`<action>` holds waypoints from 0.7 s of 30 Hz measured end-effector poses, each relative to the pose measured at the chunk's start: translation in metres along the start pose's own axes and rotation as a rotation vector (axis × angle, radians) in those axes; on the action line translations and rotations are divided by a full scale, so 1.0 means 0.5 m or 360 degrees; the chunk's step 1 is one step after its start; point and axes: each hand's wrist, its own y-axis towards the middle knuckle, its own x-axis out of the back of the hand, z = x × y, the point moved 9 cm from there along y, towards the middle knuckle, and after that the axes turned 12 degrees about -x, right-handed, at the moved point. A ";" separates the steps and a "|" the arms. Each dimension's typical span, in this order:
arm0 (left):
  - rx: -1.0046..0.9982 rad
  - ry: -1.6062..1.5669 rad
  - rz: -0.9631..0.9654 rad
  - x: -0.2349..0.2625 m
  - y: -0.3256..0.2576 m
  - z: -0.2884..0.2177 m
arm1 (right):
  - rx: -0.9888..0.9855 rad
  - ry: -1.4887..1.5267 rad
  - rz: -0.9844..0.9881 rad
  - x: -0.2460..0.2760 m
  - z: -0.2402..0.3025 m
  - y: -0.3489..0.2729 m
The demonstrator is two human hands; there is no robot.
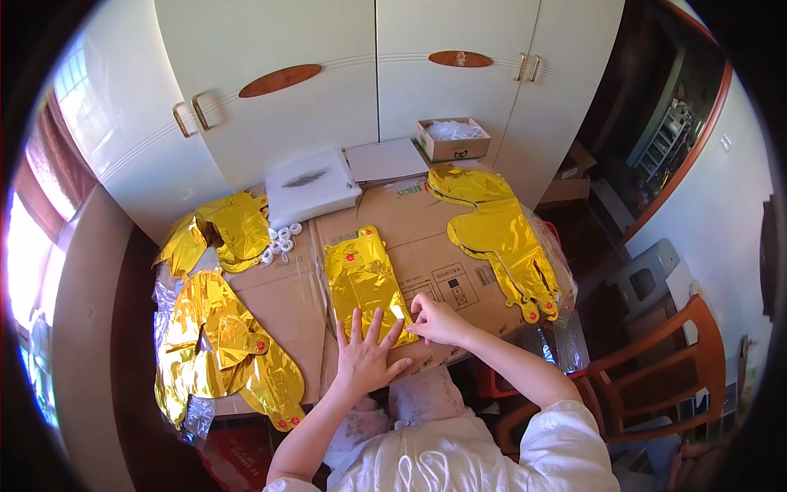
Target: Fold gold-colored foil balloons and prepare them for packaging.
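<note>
A flat, folded gold foil balloon [361,275] with small red marks near its far end lies in front of me on the cardboard-covered table. My left hand [369,359] is open, its fingers spread and pressed on the balloon's near end. At the near right corner, my right hand [440,321] is closed in a pinch on the foil edge. To the right rests a stack of flat gold foil balloons [500,242]. More crumpled gold foil balloons [221,348] lie at the left, and another gold foil pile [234,230] sits beyond them.
Several white ribbon rolls [283,242] sit near the far left pile. A white plastic-wrapped stack [311,187], a flat white board [385,159] and a small box of clear plastic [453,138] line the back, before white cabinets [328,107]. A wooden chair [664,369] stands at the right.
</note>
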 end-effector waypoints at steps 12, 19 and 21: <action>0.0000 0.0002 -0.0013 0.002 0.000 -0.002 | 0.0147 -0.0080 -0.0130 0.007 -0.007 -0.043; 0.0018 -0.0025 -0.0003 0.000 0.001 0.001 | 0.0422 -0.0367 -0.0437 0.026 0.020 -0.072; 0.0015 -0.0014 -0.0021 0.002 0.002 0.000 | 0.0768 -0.0521 -0.0547 0.020 0.050 -0.099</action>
